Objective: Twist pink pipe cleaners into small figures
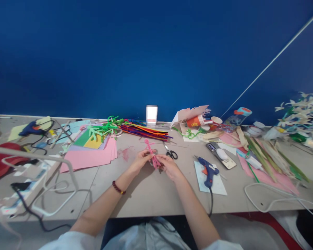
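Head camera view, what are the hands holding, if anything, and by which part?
A pink fuzzy piece: the left hand's fingers grip around its middle, the right hand's its lower strands. Exact finger contact is too small to tell.

Hands (141,161), pink stems (155,162) — held; scissors (168,152) near

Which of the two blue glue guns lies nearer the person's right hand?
The glue gun on the pale blue sheet, right of the right hand: that glue gun. The other glue gun lies far left, by yellow paper.
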A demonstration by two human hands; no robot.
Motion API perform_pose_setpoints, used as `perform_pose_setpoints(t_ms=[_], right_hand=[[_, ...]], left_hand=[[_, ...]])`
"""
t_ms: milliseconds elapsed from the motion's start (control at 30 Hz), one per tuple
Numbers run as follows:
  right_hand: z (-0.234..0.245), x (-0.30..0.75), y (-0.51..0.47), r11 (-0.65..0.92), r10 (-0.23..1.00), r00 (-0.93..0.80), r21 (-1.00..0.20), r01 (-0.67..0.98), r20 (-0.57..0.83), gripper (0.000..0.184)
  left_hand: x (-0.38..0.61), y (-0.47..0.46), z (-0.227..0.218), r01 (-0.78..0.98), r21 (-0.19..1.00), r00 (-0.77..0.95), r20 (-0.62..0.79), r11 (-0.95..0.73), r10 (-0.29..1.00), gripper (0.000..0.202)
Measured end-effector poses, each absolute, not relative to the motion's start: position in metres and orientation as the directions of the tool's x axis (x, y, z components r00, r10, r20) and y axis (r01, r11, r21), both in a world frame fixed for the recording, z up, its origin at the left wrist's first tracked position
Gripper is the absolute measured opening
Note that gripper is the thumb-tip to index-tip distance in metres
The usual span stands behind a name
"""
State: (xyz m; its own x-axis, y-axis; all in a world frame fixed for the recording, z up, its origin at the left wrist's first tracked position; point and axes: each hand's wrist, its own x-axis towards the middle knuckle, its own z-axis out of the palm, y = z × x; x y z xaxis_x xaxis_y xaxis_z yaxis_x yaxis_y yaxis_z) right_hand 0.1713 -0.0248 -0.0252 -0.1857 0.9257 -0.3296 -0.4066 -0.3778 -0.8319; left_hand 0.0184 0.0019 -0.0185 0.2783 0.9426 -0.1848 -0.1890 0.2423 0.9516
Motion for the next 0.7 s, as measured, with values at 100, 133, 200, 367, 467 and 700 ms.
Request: perform_pose_setpoints(t_ms=[100, 133, 200, 367, 467, 700], right_hand=[[-0.0208, 0.1707, -0.0264, -0.387, 0.921, -0.202, -0.835, -0.391, -0.332, 0.034], [-0.0198, 0.1704, -0.0269, -0.384, 0.922, -0.207, -0.836, -0.391, -0.327, 0.034], [-0.0189, 0.1697, -0.0276, -0.377, 0.925, -0.211, -0.837, -0.395, -0.317, 0.033], [-0.0233, 0.1692, -0.0262, -0.364, 0.931, -0.166, -0.859, -0.36, -0.325, 0.031], [-0.0267, 0.1698, -0.0242, -0.331, 0.943, -0.107, -0.886, -0.325, -0.314, 0.027], [-0.024, 0.1664, -0.0238, -0.258, 0.965, -0.024, -0.928, -0.27, -0.261, 0.021]], left_hand=[[0.0177, 0.0022, -0.019, -0.185, 0.952, 0.277, -0.189, 0.245, 0.942, 0.043], [0.0175, 0.0024, -0.0195, -0.181, 0.954, 0.279, -0.185, 0.24, 0.942, 0.043], [0.0175, 0.0029, -0.0212, -0.174, 0.958, 0.299, -0.171, 0.23, 0.939, 0.043], [0.019, 0.0024, -0.0242, -0.174, 0.954, 0.381, -0.163, 0.244, 0.91, 0.046], [0.0199, 0.0017, -0.0229, -0.199, 0.952, 0.389, -0.141, 0.232, 0.91, 0.045], [0.0243, -0.0012, -0.0271, -0.101, 0.99, 0.265, -0.072, 0.102, 0.962, 0.025]])
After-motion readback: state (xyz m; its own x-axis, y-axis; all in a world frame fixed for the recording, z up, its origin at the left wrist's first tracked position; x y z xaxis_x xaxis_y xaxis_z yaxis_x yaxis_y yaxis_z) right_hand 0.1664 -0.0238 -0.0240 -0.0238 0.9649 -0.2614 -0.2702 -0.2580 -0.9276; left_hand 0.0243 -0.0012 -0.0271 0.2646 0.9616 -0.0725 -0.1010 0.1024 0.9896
